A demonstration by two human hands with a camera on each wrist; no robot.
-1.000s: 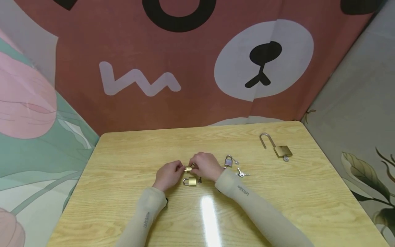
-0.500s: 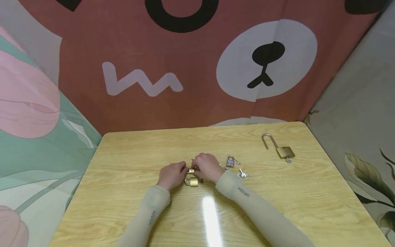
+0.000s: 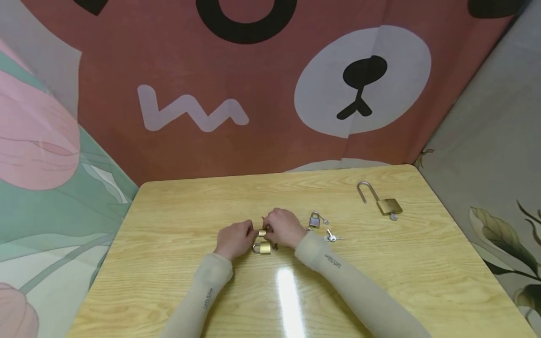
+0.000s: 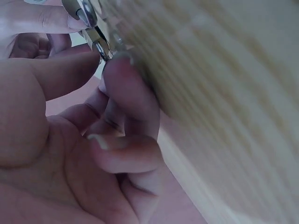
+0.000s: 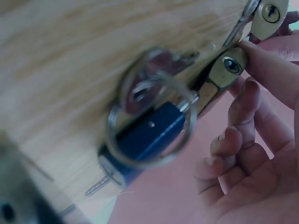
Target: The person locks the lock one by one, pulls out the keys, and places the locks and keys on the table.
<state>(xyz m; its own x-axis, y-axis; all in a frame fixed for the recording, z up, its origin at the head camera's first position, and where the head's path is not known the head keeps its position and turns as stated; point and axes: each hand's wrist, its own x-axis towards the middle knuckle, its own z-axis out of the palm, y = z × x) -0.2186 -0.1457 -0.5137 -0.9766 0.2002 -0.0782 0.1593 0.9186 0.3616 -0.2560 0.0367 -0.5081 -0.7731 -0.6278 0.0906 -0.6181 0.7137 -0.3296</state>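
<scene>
In the head view a small brass padlock (image 3: 262, 233) lies between both hands. My left hand (image 3: 236, 239) pinches its metal shackle (image 4: 100, 49) between thumb and forefinger, with the other fingers curled. From the other side my right hand (image 3: 285, 228) holds its brass body (image 5: 228, 67), whose keyhole end shows in the right wrist view; fingers partly hide the body. A larger brass padlock (image 3: 265, 248), its shackle pointing left, lies nearer the person. A blue padlock (image 5: 145, 135) with a key ring (image 5: 189, 140) sits close below the right wrist.
A small grey-purple padlock (image 3: 314, 220) and silver keys (image 3: 332, 237) lie right of the hands. Farther right rests a large brass padlock (image 3: 389, 206) with its long shackle swung out. The wooden table (image 3: 181, 202) ends at a printed cloth wall (image 3: 211, 155).
My left hand has moved slightly right, closer to my right hand, and its fingers cover more of the small padlock. The view shifted a little; other locks stay in place.
</scene>
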